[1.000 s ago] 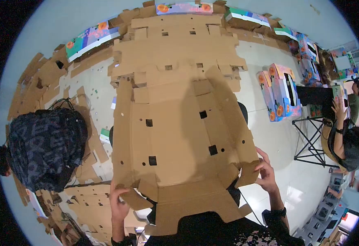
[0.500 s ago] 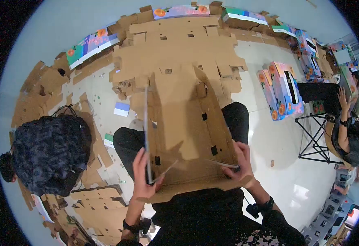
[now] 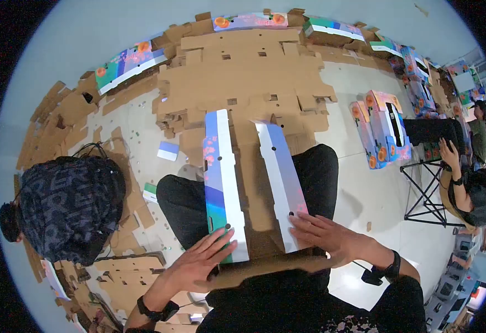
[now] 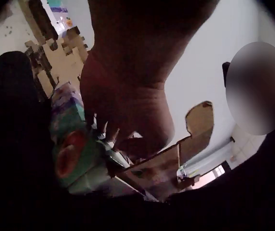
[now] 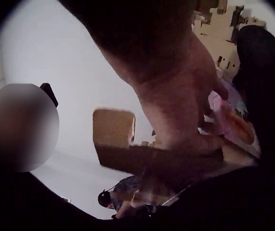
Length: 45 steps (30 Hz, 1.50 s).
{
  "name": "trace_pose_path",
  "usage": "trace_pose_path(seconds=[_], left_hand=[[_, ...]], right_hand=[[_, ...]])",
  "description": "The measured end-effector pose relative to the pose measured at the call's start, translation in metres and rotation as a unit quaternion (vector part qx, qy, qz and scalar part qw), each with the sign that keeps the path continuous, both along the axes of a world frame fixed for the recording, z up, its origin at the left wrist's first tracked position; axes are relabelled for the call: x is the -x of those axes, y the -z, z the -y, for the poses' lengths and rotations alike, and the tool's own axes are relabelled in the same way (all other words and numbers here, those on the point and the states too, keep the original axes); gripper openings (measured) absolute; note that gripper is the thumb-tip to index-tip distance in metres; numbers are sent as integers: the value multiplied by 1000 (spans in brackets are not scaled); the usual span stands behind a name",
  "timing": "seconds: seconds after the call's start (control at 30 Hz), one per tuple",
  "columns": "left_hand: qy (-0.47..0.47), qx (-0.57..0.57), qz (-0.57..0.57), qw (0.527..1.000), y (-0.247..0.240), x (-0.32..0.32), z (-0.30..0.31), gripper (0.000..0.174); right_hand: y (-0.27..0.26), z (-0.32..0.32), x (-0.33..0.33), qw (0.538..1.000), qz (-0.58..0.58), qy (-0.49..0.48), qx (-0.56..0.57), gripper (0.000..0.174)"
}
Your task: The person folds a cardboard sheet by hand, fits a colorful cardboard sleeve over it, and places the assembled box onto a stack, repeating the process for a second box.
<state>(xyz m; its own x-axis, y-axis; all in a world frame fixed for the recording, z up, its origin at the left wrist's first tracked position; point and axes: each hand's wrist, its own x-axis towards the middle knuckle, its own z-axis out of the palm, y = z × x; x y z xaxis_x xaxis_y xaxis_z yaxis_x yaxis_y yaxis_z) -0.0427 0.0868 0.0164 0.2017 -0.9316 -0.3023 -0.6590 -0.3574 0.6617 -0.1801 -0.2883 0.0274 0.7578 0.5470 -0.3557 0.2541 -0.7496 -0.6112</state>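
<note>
A cardboard box [image 3: 255, 191] lies across the person's lap, its side walls folded inward so their white and printed outer faces show. The left hand [image 3: 203, 262] rests with extended fingers on the near end of the left side wall [image 3: 220, 183]. Fingers spread, the right hand [image 3: 331, 240] presses on the near end of the right side wall [image 3: 283, 186]. A brown end flap [image 3: 270, 270] stands at the person's waist; the left wrist view shows this notched flap [image 4: 200, 127] rising beside the hand. The right thumb is mostly hidden in the head view.
Flattened cardboard sheets [image 3: 243, 69] cover the floor ahead. Printed boxes [image 3: 384, 130] stand at right, near a seated person [image 3: 470, 191] and a folding stool [image 3: 428, 191]. On the left is another person in a dark patterned top [image 3: 71, 208], with stacked cardboard [image 3: 129, 286] nearby.
The flat, open cardboard tray's sides rose, then folded inward, turning their printed faces up. Both hands moved from the near corner flaps onto the side walls.
</note>
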Motion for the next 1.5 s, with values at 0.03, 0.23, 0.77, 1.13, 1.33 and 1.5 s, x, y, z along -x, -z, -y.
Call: trace_pose_path(seconds=[0.03, 0.23, 0.77, 1.13, 1.33, 1.5], left_hand=[[5, -1, 21, 1000, 8, 3, -1, 85], [-491, 182, -326, 787, 66, 41, 14, 70], [-530, 172, -265, 787, 86, 19, 49, 56], [-531, 197, -260, 782, 121, 14, 40, 50], [-516, 273, -231, 778, 84, 30, 53, 55], [-531, 267, -232, 770, 84, 29, 50, 42]], right_hand=[[3, -1, -2, 1000, 9, 9, -23, 77], [75, -17, 4, 839, -146, 416, -321, 70], [124, -50, -3, 824, 80, 528, -190, 46], [143, -47, -20, 718, -100, 596, -344, 56], [146, -47, -5, 730, -63, 582, -353, 56], [142, -48, -7, 748, -40, 572, -335, 55]])
